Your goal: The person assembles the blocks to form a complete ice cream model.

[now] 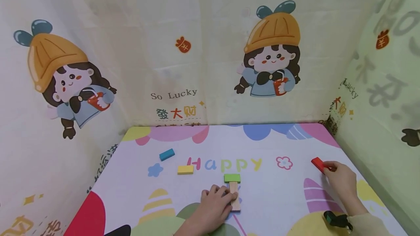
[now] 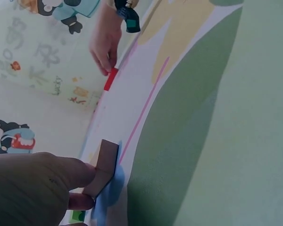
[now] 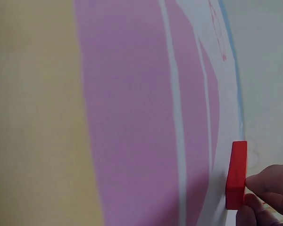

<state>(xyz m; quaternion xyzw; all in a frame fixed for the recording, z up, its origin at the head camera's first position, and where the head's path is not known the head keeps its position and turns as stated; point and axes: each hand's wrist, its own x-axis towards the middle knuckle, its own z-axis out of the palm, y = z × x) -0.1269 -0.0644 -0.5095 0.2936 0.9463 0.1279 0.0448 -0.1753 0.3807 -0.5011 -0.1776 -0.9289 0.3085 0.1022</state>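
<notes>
My left hand (image 1: pixel 214 205) holds a plain wooden block (image 1: pixel 234 203) at the front middle of the table. In the left wrist view the thumb and a finger lie against this wooden block (image 2: pixel 106 162). A green block (image 1: pixel 232 178) lies crosswise at its far end, and they look to be touching. Over on the right, my right hand (image 1: pixel 341 179) pinches a red block (image 1: pixel 317 165) between thumb and fingers. The right wrist view shows the red block (image 3: pixel 236 179) by the fingertips; whether it touches the table I cannot tell.
A yellow block (image 1: pixel 185 170) and a blue block (image 1: pixel 167 154) lie apart on the left of the printed tabletop (image 1: pixel 259 192). Patterned cloth (image 1: pixel 216 65) hangs behind the table and along both sides. A black strap (image 1: pixel 338 220) is at the right wrist.
</notes>
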